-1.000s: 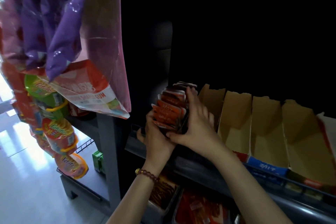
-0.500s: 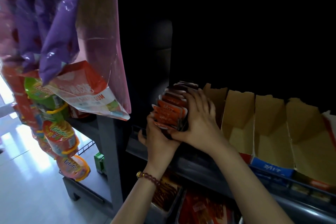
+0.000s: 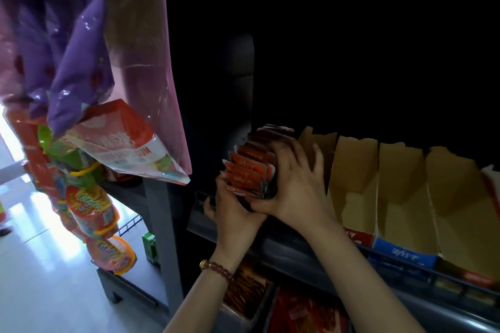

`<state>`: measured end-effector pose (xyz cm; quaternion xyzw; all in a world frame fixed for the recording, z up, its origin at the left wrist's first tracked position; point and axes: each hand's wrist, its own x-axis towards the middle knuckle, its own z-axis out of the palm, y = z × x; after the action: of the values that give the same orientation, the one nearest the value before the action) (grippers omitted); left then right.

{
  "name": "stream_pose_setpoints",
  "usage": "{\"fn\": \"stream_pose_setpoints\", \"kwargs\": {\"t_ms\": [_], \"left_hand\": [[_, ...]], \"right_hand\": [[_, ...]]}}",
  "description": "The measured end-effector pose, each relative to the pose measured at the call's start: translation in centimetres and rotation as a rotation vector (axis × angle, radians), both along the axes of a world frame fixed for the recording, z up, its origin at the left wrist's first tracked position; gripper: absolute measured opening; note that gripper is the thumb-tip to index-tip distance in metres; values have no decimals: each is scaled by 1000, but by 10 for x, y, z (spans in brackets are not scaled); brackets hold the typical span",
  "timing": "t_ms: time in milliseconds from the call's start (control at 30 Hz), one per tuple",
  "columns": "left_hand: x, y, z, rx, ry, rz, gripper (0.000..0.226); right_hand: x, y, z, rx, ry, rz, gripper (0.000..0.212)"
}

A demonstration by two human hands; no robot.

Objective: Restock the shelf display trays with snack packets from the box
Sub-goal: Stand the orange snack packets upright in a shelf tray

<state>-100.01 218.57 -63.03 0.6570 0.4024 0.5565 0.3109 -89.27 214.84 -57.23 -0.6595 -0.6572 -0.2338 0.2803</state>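
A stack of orange snack packets [image 3: 247, 170] stands in a row at the left end of the dark shelf. My left hand [image 3: 235, 211] cups the stack from below and the left, its fingers curled round the front packets. My right hand [image 3: 295, 186] grips the stack from the right, thumb underneath and fingers spread over its top and side. To the right stand several open cardboard display trays [image 3: 354, 170], their brown insides showing no packets. The supply box is out of view.
Clear pink and purple bags of snacks [image 3: 89, 67] hang at the left, with a chain of potato snack packs [image 3: 89, 208] below. The shelf rail [image 3: 405, 267] runs along the front. Lower bins hold red packets [image 3: 305, 313]. A bright floor lies at the left.
Both hands stay on the packet stack. My right hand's fingers have spread and slid slightly along the stack's side; the camera has shifted a little.
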Motion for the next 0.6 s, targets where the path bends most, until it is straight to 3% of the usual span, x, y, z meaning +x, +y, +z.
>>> {"fn": "stream_pose_setpoints", "kwargs": {"t_ms": [167, 433, 600], "left_hand": [[2, -2, 1, 19, 4, -8, 82], [2, -1, 0, -2, -12, -20, 87], [1, -1, 1, -14, -17, -15, 86]], "right_hand": [[-3, -4, -3, 14, 11, -77, 102], [7, 7, 4, -18, 27, 117, 107], [-2, 3, 2, 43, 5, -3, 98]]}}
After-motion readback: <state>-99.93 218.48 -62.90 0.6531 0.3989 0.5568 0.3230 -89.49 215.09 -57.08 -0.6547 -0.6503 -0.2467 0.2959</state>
